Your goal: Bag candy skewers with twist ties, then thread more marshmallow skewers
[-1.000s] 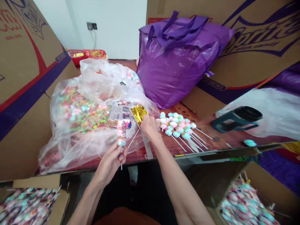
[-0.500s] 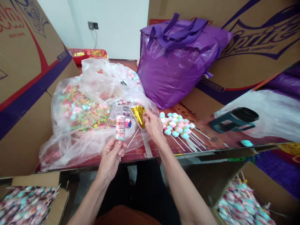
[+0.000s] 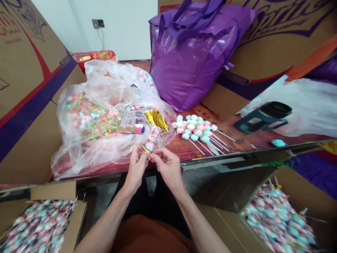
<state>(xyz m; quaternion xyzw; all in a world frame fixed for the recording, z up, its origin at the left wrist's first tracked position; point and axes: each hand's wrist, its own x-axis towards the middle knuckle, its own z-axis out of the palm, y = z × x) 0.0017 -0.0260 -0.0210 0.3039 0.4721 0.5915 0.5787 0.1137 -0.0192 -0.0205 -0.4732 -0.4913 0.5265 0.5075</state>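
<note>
Between my two hands, at the table's front edge, is a marshmallow stick in a printed clear wrapper (image 3: 152,137), its top leaning away to the right. My left hand (image 3: 138,163) is closed at the wrapper's lower end, pinching it. A gold twist tie (image 3: 145,149) crosses the wrapper's neck there. The fingertips of my right hand (image 3: 167,165) are closed on the tie's other end, touching the left fingers. Just beyond lies a bundle of gold twist ties (image 3: 157,118), beside a stack of printed wrapper bags (image 3: 135,122). The stick's lower part is hidden by my hands.
Unwrapped marshmallow sticks (image 3: 196,127) lie to the right, near a dark blue tumbler (image 3: 246,121). A plastic bag of colourful candy (image 3: 92,121) covers the left. Behind stands a purple bag (image 3: 188,59). Cartons of wrapped sticks (image 3: 42,225) (image 3: 279,218) flank my legs.
My right hand has come back from the gold bundle with a twist tie and met my left hand. The wrapped marshmallow stick has moved right and tilted. The view has shifted slightly.
</note>
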